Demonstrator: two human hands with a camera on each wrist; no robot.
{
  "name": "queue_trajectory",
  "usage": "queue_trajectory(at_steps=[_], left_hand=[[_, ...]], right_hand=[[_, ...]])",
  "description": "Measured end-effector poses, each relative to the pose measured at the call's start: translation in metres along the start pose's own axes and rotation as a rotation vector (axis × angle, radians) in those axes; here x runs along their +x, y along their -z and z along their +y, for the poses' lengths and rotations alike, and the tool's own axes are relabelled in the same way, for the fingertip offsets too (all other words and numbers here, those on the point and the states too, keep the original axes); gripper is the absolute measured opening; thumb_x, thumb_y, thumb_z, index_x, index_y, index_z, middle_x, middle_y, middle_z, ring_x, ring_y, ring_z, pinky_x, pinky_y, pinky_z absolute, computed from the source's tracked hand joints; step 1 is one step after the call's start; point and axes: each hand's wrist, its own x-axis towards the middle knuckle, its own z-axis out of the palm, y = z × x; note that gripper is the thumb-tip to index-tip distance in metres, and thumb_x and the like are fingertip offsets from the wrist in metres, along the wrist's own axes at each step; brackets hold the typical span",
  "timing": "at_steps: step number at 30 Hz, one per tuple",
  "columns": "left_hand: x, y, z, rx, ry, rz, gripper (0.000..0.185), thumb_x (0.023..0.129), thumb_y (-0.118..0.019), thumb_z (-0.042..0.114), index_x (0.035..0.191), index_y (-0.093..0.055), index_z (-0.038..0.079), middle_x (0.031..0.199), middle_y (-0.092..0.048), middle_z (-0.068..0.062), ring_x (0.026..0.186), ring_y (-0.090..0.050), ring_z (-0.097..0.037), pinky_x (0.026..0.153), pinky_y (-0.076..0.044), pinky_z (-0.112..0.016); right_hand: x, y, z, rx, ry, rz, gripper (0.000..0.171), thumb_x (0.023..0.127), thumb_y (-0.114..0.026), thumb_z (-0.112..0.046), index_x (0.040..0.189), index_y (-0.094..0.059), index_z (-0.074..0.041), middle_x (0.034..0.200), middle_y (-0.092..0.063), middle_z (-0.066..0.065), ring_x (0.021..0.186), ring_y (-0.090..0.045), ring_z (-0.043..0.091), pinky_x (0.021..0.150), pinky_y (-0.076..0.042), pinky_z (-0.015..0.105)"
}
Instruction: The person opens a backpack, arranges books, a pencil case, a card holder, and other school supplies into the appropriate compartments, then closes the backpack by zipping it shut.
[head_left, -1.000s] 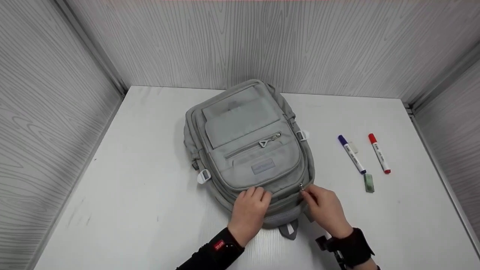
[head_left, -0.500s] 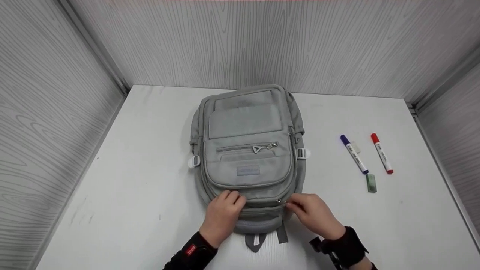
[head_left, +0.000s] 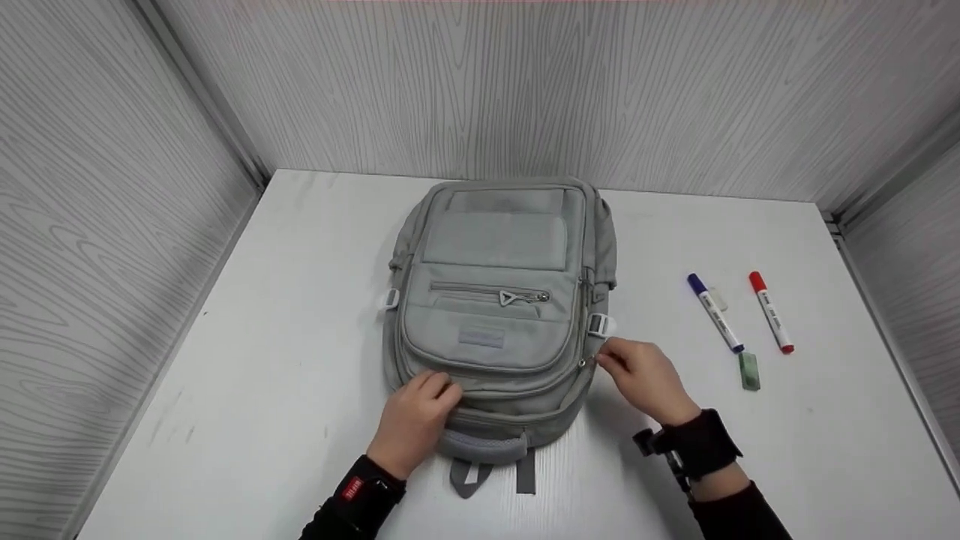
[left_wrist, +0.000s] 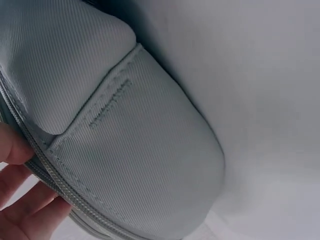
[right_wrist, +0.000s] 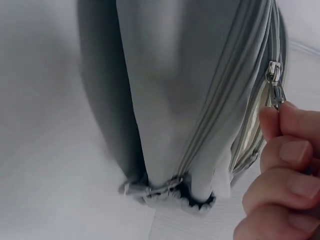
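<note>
A grey backpack (head_left: 495,240) lies on its back in the head view, its handle (head_left: 484,446) toward the person. My left hand (head_left: 412,424) grips the zipped edge near the handle; in the left wrist view its thumb and fingers (left_wrist: 42,212) are on either side of the zipper tape (left_wrist: 65,187). At the bag's right side, my right hand (head_left: 649,379) pinches a metal zipper pull (right_wrist: 278,95) between thumb and forefinger. Below the slider in the right wrist view, the zipper is parted and pale lining (right_wrist: 252,122) shows. Most of the opening is hidden in the head view.
Right of the bag lie a blue marker (head_left: 715,313), a red marker (head_left: 771,313), a green eraser-like block (head_left: 749,371) and a pale block (head_left: 718,298). Grey wood-grain panels (head_left: 480,90) enclose the white table (head_left: 262,315) at the back and sides.
The backpack has turned, its handle end swinging left. My left hand has shifted left with it. My right hand has drawn the zipper pull away from the handle end, along the right side.
</note>
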Motion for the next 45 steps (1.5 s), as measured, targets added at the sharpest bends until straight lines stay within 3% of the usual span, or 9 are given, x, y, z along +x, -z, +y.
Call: queue_trajectory(at_steps=[7, 12, 20, 26, 34, 37, 39, 42, 45], left_hand=[[-0.003, 0.004, -0.014, -0.007, -0.004, 0.016, 0.025, 0.072, -0.066, -0.013, 0.08, -0.06, 0.01, 0.083, -0.064, -0.002, 0.08, -0.065, -0.019, 0.065, -0.057, -0.029], [-0.004, 0.005, -0.025, 0.005, -0.002, 0.037, 0.024, 0.074, -0.065, -0.013, 0.079, -0.06, 0.01, 0.085, -0.066, -0.002, 0.083, -0.066, -0.019, 0.068, -0.057, -0.028], [0.002, 0.003, -0.045, 0.031, 0.017, 0.025, 0.02, 0.077, -0.066, -0.009, 0.076, -0.059, 0.01, 0.084, -0.067, -0.003, 0.083, -0.067, -0.021, 0.079, -0.06, -0.037], [0.014, -0.001, -0.066, 0.069, 0.035, -0.009, 0.02, 0.08, -0.067, -0.006, 0.075, -0.058, 0.01, 0.081, -0.067, -0.001, 0.081, -0.067, -0.021, 0.081, -0.059, -0.043], [0.03, -0.009, -0.088, 0.13, 0.111, -0.077, 0.012, 0.081, -0.064, -0.004, 0.079, -0.063, 0.007, 0.086, -0.069, -0.008, 0.085, -0.067, -0.029, 0.088, -0.056, -0.048], [0.035, -0.009, -0.083, 0.162, 0.158, -0.09, 0.01, 0.081, -0.065, -0.004, 0.081, -0.063, 0.005, 0.085, -0.068, -0.011, 0.085, -0.065, -0.031, 0.086, -0.055, -0.046], [0.038, -0.009, -0.071, 0.169, 0.185, -0.08, 0.011, 0.08, -0.066, -0.006, 0.079, -0.061, 0.004, 0.083, -0.067, -0.012, 0.083, -0.064, -0.032, 0.083, -0.055, -0.045], [0.042, -0.005, -0.042, 0.155, 0.202, -0.041, 0.012, 0.077, -0.067, -0.008, 0.078, -0.061, 0.003, 0.081, -0.066, -0.012, 0.079, -0.064, -0.031, 0.075, -0.054, -0.042], [0.045, -0.003, -0.005, 0.11, 0.153, 0.007, 0.015, 0.071, -0.069, -0.005, 0.08, -0.065, 0.006, 0.082, -0.068, -0.008, 0.076, -0.064, -0.026, 0.067, -0.055, -0.037]], right_hand=[[0.034, 0.006, 0.008, -0.074, 0.011, 0.032, 0.014, 0.094, -0.065, -0.012, 0.081, -0.066, -0.006, 0.069, -0.062, 0.004, 0.06, -0.045, 0.011, 0.057, -0.036, 0.027], [0.044, 0.004, 0.014, -0.071, -0.006, 0.061, 0.013, 0.095, -0.064, -0.011, 0.083, -0.067, -0.006, 0.071, -0.063, 0.006, 0.06, -0.046, 0.013, 0.058, -0.036, 0.029], [0.029, 0.001, 0.011, -0.025, -0.004, 0.042, 0.016, 0.094, -0.065, -0.012, 0.078, -0.064, -0.009, 0.064, -0.052, -0.001, 0.058, -0.041, 0.01, 0.056, -0.032, 0.024], [0.011, -0.008, 0.001, -0.01, 0.003, 0.033, 0.017, 0.092, -0.067, -0.01, 0.076, -0.064, -0.009, 0.063, -0.052, -0.003, 0.058, -0.039, 0.007, 0.057, -0.032, 0.023], [-0.007, -0.029, -0.015, 0.053, 0.059, 0.055, 0.016, 0.091, -0.068, -0.009, 0.077, -0.063, -0.011, 0.064, -0.052, -0.005, 0.057, -0.038, 0.002, 0.056, -0.033, 0.02], [-0.01, -0.034, -0.017, 0.074, 0.078, 0.082, 0.016, 0.092, -0.068, -0.01, 0.077, -0.062, -0.012, 0.064, -0.052, -0.005, 0.057, -0.037, -0.001, 0.055, -0.032, 0.02], [-0.011, -0.035, -0.018, 0.079, 0.079, 0.098, 0.016, 0.092, -0.068, -0.011, 0.077, -0.062, -0.013, 0.063, -0.052, -0.006, 0.057, -0.036, -0.002, 0.054, -0.032, 0.02], [-0.011, -0.037, -0.019, 0.085, 0.082, 0.115, 0.016, 0.092, -0.068, -0.011, 0.077, -0.064, -0.014, 0.063, -0.052, -0.007, 0.056, -0.035, -0.003, 0.054, -0.032, 0.019], [-0.01, -0.038, -0.021, 0.091, 0.087, 0.13, 0.015, 0.091, -0.069, -0.01, 0.078, -0.064, -0.014, 0.062, -0.054, -0.006, 0.055, -0.036, -0.003, 0.054, -0.033, 0.019]])
